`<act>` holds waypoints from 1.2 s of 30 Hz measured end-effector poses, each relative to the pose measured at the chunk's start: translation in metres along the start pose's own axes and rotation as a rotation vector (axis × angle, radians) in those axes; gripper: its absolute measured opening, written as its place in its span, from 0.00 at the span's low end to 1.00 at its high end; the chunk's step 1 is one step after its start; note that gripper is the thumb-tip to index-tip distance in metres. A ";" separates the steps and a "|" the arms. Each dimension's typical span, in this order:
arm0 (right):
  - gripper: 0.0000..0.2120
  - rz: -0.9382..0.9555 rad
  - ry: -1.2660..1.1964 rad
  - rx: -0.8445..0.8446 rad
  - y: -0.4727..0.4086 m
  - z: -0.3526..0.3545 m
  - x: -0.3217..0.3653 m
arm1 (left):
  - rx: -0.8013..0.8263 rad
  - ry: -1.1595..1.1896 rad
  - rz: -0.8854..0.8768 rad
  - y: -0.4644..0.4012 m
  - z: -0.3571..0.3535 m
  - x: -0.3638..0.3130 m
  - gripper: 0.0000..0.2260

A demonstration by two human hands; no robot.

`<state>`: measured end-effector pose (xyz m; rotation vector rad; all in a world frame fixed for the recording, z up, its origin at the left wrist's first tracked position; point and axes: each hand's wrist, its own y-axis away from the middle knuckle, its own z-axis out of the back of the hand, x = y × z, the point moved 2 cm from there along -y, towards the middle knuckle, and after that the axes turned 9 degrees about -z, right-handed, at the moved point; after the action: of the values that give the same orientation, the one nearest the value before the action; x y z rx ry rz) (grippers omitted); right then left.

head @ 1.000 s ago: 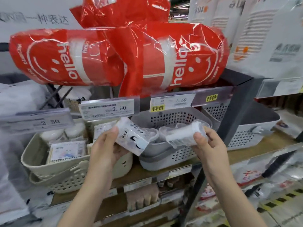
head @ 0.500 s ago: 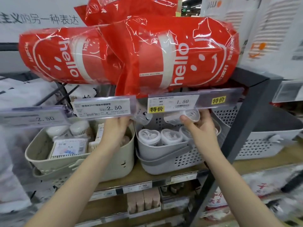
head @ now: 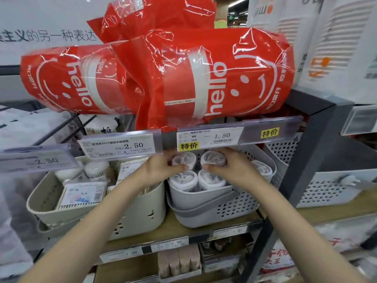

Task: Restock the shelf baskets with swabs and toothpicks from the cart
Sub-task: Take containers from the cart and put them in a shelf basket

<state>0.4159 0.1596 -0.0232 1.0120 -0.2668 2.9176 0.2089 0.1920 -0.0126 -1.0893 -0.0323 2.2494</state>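
Both hands (head: pixel 163 168) (head: pixel 230 170) seemingly grip swab tubs (head: pixel 183 160) in grey basket (head: pixel 224 209).

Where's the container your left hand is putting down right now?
In the head view it sits centre frame in the back row of the grey basket, under the 1.50 price tag; the left hand grips that round container.

Now reaching together into the grey basket (head: pixel 214 209), left hand (head: pixel 161 170) no longer over the beige basket (head: pixel 130 217), both hands pinching round clear tubs (head: pixel 213 159) at its rear edge, no longer mid-air.
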 end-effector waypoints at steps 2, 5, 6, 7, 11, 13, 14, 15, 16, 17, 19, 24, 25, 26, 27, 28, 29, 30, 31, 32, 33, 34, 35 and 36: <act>0.25 0.009 0.094 0.026 0.001 -0.001 0.002 | 0.037 -0.026 -0.015 -0.003 0.000 0.001 0.19; 0.23 0.021 0.229 0.037 0.001 -0.001 0.004 | 0.105 -0.042 -0.023 -0.006 -0.002 0.003 0.19; 0.21 0.030 0.232 0.035 0.002 -0.001 0.003 | 0.119 -0.047 -0.019 -0.006 -0.002 0.005 0.20; 0.19 0.041 0.225 0.033 0.002 -0.001 0.003 | 0.129 -0.043 -0.018 -0.007 -0.003 0.006 0.20; 0.17 0.057 0.203 0.017 -0.001 -0.005 0.001 | 0.106 0.026 -0.057 -0.007 -0.005 0.001 0.11; 0.19 0.060 0.201 0.014 -0.002 -0.006 -0.001 | 0.089 0.037 -0.089 -0.008 -0.008 0.001 0.11; 0.20 0.059 0.201 0.015 -0.002 -0.006 -0.001 | 0.082 0.035 -0.087 -0.008 -0.009 0.004 0.12; 0.20 0.060 0.202 0.013 -0.001 -0.005 0.000 | 0.071 0.025 -0.082 -0.008 -0.010 0.005 0.14; 0.20 0.060 0.202 0.012 -0.001 -0.005 0.000 | 0.056 0.017 -0.074 -0.008 -0.010 0.009 0.14; 0.20 0.062 0.202 0.011 -0.001 -0.004 0.000 | 0.043 0.010 -0.070 -0.009 -0.011 0.012 0.14; 0.20 0.068 0.204 0.008 0.000 -0.004 0.002 | 0.029 -0.001 -0.067 -0.008 -0.010 0.014 0.14; 0.17 0.078 0.174 -0.030 0.003 -0.003 0.001 | 0.038 -0.023 -0.145 -0.006 -0.005 0.015 0.15; 0.16 0.096 0.168 -0.072 0.005 -0.002 0.002 | 0.029 -0.028 -0.141 -0.004 -0.002 0.014 0.16; 0.16 0.131 0.159 -0.135 0.007 -0.001 0.003 | 0.006 -0.067 -0.136 -0.001 0.000 0.012 0.16; 0.16 0.174 0.154 -0.198 0.011 -0.001 0.004 | -0.032 -0.146 -0.134 0.004 0.004 0.009 0.16; 0.16 0.220 0.154 -0.261 0.014 0.000 0.005 | -0.076 -0.248 -0.143 0.010 0.007 0.005 0.15; 0.16 0.265 0.161 -0.316 0.017 -0.001 0.006 | -0.110 -0.343 -0.151 0.017 0.010 0.001 0.13; 0.16 0.303 0.166 -0.347 0.021 -0.002 0.005 | -0.130 -0.414 -0.147 0.026 0.012 -0.005 0.11; 0.15 0.338 0.158 -0.365 0.024 -0.002 0.005 | -0.141 -0.465 -0.144 0.035 0.013 -0.010 0.11; 0.14 0.367 0.132 -0.383 0.028 -0.003 0.004 | -0.143 -0.509 -0.140 0.043 0.013 -0.013 0.12; 0.14 0.387 0.100 -0.399 0.033 -0.004 0.002 | -0.137 -0.556 -0.134 0.053 0.012 -0.017 0.16; 0.13 0.400 0.072 -0.406 0.039 -0.004 0.002 | -0.133 -0.590 -0.124 0.063 0.012 -0.020 0.20; 0.13 0.417 0.051 -0.403 0.046 -0.006 0.002 | -0.140 -0.606 -0.114 0.075 0.012 -0.022 0.23; 0.13 0.440 0.030 -0.390 0.053 -0.009 0.003 | -0.146 -0.608 -0.097 0.087 0.012 -0.024 0.23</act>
<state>0.4026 0.1086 -0.0363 0.9390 -1.1361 3.0440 0.1656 0.1116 -0.0123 -0.4220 -0.4943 2.4314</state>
